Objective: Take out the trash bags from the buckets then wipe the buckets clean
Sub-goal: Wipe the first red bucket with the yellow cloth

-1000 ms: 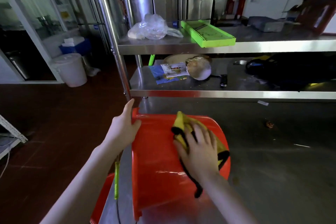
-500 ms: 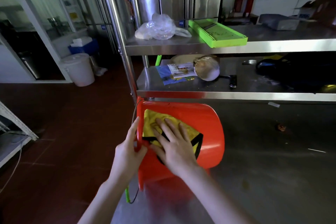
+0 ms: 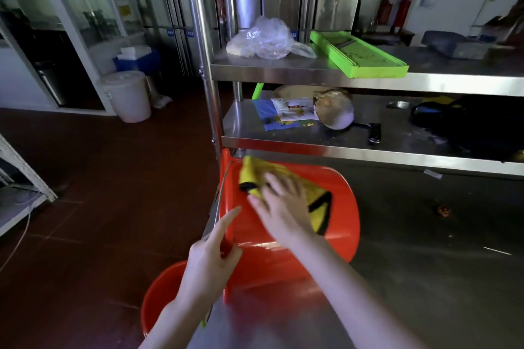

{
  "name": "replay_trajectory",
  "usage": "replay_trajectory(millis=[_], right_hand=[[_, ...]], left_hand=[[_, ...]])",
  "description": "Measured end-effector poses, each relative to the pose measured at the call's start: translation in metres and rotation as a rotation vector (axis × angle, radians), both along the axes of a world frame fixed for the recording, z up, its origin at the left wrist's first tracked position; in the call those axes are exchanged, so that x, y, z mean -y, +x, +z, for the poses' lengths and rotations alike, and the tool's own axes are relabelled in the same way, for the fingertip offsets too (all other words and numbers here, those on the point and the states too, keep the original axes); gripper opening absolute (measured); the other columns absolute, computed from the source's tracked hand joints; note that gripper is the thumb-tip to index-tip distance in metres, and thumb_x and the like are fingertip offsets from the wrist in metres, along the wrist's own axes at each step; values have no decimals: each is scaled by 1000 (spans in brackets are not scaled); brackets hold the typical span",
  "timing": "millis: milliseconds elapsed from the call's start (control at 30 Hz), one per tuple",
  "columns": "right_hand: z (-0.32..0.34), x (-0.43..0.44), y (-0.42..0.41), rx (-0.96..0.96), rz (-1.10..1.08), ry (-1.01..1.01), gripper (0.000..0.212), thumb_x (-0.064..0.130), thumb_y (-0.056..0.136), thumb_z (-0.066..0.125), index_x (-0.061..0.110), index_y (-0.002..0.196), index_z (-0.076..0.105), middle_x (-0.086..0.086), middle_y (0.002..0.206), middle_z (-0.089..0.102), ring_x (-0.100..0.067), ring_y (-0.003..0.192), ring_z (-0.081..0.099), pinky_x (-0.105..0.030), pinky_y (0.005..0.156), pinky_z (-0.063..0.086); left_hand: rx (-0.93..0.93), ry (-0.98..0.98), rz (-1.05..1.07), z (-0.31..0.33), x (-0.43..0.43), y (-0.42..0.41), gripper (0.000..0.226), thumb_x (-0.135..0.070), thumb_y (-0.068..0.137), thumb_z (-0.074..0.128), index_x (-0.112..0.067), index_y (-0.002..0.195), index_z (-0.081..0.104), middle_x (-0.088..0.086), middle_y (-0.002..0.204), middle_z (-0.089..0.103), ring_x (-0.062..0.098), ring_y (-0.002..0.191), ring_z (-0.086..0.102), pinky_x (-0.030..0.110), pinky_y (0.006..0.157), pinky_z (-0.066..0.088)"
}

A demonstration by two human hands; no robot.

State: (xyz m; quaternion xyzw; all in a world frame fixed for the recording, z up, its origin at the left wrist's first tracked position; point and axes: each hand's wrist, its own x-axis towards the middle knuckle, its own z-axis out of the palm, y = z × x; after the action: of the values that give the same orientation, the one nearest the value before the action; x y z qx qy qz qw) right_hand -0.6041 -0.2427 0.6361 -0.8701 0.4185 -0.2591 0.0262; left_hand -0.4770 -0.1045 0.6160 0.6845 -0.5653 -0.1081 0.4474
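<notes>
On the table (image 3: 425, 278), right hand (image 3: 283, 207) presses cloth (image 3: 317, 198) against tipped bucket (image 3: 340, 224).

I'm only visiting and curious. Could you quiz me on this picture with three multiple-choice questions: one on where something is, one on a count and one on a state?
1. Where is the green tray?
A on the floor; B inside a bucket; C on a steel shelf.
2. How many red buckets show?
A one; B two; C four.
3. How does the red bucket on the table lie?
A on its side; B upright; C upside down.

Answers:
1 C: it lies beside the clear bag.
2 B: a lower bucket shows beneath the left hand.
3 A: the right hand presses the yellow cloth on its upturned wall.
</notes>
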Motion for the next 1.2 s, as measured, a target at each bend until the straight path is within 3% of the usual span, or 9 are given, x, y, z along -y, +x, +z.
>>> replay_trajectory(millis=[100, 433, 700, 767, 833, 933, 1067, 1167, 1200], right_hand=[[9, -5, 18, -40, 127, 9, 53, 55, 97, 28, 24, 124, 63, 2, 141, 50, -24, 133, 40, -51, 112, 27], [15, 77, -61, -118, -488, 502, 65, 60, 97, 11, 23, 134, 50, -4, 142, 46, -31, 129, 41, -53, 104, 29], [13, -16, 28, -10, 38, 57, 53, 55, 97, 29, 24, 123, 63, 2, 143, 49, -26, 133, 42, -51, 113, 24], [11, -23, 25, -1, 28, 13, 53, 54, 98, 30, 23, 126, 62, 0, 142, 50, -27, 132, 43, -52, 113, 24], [10, -29, 21, 4, 4, -1, 51, 54, 97, 33, 23, 125, 63, 0, 140, 52, -28, 131, 44, -54, 113, 26], [4, -49, 17, 11, 3, -36, 48, 54, 96, 36, 27, 128, 59, 1, 140, 52, -28, 132, 44, -56, 112, 27], [-13, -70, -1, 29, 55, -101, 48, 55, 95, 40, 31, 135, 51, 4, 145, 47, -23, 138, 37, -55, 114, 23], [-16, -63, -28, 25, 30, -91, 49, 53, 96, 39, 30, 137, 51, 3, 146, 46, -22, 140, 35, -52, 115, 24], [-16, -57, -39, 18, 4, -78, 49, 53, 97, 38, 30, 138, 50, 3, 147, 45, -22, 141, 34, -52, 116, 24]], left_hand=[[17, 22, 6, 6, -2, 12, 90, -1, 79, 66, -59, 141, 34, -1, 54, 46, 9, 47, 43, 23, 52, 47], [66, 74, 2, -3, -27, 18, 95, -1, 82, 64, -61, 144, 25, -13, 56, 45, 7, 47, 42, 17, 49, 38], [137, 79, -76, 10, -21, 30, 98, -3, 87, 61, -59, 148, 8, -6, 57, 47, 9, 51, 50, 16, 52, 42], [-10, 99, -122, 13, -25, 34, 105, -5, 91, 63, -61, 146, -6, -11, 89, 69, 6, 66, 67, 22, 65, 56], [-197, 122, -158, 25, -19, 38, 106, -5, 93, 61, -66, 141, -12, -11, 130, 57, 12, 86, 73, 34, 77, 61], [-509, 102, -84, 52, 21, 36, 82, -17, 99, 51, -65, 142, 1, 1, 124, 65, 23, 95, 70, 44, 86, 56], [-202, 280, 156, 76, 86, 16, 58, -46, 100, 36, -46, 152, 8, 6, 103, 61, 15, 80, 62, 27, 68, 45], [-103, 361, 139, 75, 100, -5, 59, -44, 102, 37, -32, 155, 16, 16, 117, 63, 29, 95, 64, 27, 75, 44], [-76, 354, 103, 74, 97, -9, 58, -42, 102, 38, -33, 155, 16, 13, 107, 66, 27, 87, 65, 30, 69, 48]])
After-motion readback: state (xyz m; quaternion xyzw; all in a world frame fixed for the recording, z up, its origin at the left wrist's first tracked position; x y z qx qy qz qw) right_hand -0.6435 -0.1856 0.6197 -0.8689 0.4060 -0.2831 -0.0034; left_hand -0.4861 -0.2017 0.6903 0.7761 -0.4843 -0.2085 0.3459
